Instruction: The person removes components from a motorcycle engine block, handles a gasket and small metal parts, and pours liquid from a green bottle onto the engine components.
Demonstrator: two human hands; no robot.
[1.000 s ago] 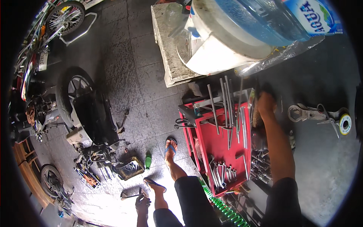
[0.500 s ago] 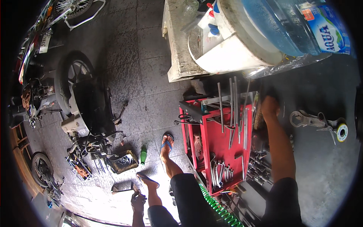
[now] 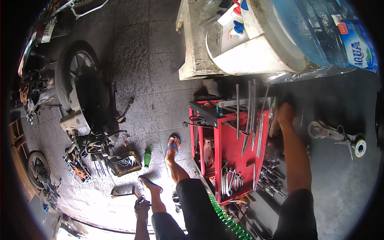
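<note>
My left hand (image 3: 142, 207), low in the view and dark with grime, is closed around a small dark piece with a light edge that I cannot make out. Just beyond it a metal tray-like piece (image 3: 122, 191) lies on the floor. My right arm stretches past the red tool cart (image 3: 238, 152). At the cart's far right corner, my right hand (image 3: 286, 115) is in shadow beside a brown, rough, long object (image 3: 275, 127). Its fingers are hidden, so a hold cannot be made out. Metal rods (image 3: 250, 106) and spanners (image 3: 229, 180) hang on the cart.
Left stands a partly dismantled motorcycle (image 3: 90, 100), with a parts tray (image 3: 127, 164) and a green bottle (image 3: 147, 158) near it. A white water dispenser (image 3: 256, 52) stands on a bench (image 3: 196, 48) ahead. On the wall at right hang scissors (image 3: 347, 140) and a tape roll (image 3: 360, 148). A green coiled hose (image 3: 226, 218) runs below.
The view has shifted slightly, so the dispenser sits further right and the motorcycle further left. My left hand appears slightly further left; my right hand stays at the cart's corner.
</note>
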